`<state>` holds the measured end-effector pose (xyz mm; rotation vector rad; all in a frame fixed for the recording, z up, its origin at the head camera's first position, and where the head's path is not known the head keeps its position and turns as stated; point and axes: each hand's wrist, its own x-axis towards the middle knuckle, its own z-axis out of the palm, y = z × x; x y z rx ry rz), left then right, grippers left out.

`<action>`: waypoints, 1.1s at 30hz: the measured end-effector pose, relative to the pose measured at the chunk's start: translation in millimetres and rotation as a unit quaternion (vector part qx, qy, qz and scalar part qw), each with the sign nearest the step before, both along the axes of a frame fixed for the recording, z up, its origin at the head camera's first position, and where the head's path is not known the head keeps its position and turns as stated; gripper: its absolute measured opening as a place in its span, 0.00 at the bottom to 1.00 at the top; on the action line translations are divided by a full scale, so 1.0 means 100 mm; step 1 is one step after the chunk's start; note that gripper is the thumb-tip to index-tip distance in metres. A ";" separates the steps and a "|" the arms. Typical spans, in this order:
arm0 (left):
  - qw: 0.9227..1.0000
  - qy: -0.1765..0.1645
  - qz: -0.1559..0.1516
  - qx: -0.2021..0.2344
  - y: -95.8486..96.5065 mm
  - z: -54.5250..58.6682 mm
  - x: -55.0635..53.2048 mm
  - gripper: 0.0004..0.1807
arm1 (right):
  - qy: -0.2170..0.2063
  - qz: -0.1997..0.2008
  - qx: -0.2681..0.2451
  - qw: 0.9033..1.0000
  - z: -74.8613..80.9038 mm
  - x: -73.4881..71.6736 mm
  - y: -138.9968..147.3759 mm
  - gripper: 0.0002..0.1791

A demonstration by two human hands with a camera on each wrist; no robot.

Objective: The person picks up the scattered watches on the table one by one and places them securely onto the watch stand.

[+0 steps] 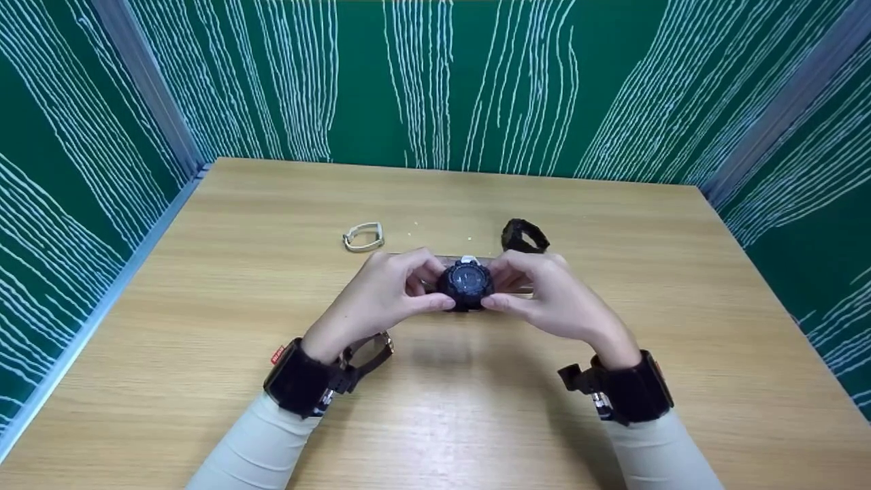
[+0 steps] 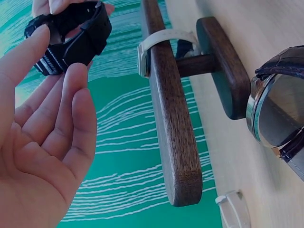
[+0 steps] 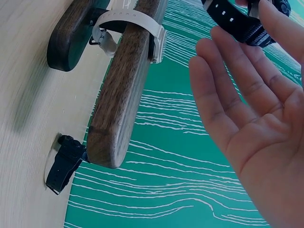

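Both hands hold a black digital-style watch [image 1: 467, 279] with a chunky case, its face up toward the head camera. My left hand [image 1: 381, 289] pinches its left side between thumb and fingertips. On the other side, my right hand [image 1: 554, 292] grips it the same way. The strap is bent into a loop in the left wrist view, where the watch [image 2: 83, 45] is above the table. Just beyond the hands stands a dark wooden watch stand [image 2: 175, 128] with a crossbar on a post. Around that bar hangs a white watch [image 3: 157, 42].
A white-banded watch [image 1: 380, 233] lies at the back left of the wooden table [image 1: 435, 422]. Another black watch [image 1: 512, 235] rests at the back right. Close to my left wrist lies a dark-strapped watch [image 2: 256, 107] with a round metal case. Green patterned partitions [image 1: 367, 82] enclose the table.
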<state>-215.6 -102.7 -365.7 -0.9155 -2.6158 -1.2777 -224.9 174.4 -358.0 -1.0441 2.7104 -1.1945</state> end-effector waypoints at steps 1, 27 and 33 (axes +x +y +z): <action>1.000 -0.002 -0.001 0.000 0.00 0.00 0.00 0.18 | -0.001 0.001 0.000 1.000 0.00 0.00 0.00 0.14; 0.999 -0.034 -0.012 0.007 -0.01 -0.01 0.01 0.16 | 0.004 0.000 0.008 1.000 -0.01 -0.01 0.01 0.14; 0.999 -0.032 -0.017 0.002 -0.01 -0.01 0.00 0.16 | -0.001 0.000 0.008 1.000 -0.02 -0.01 0.01 0.14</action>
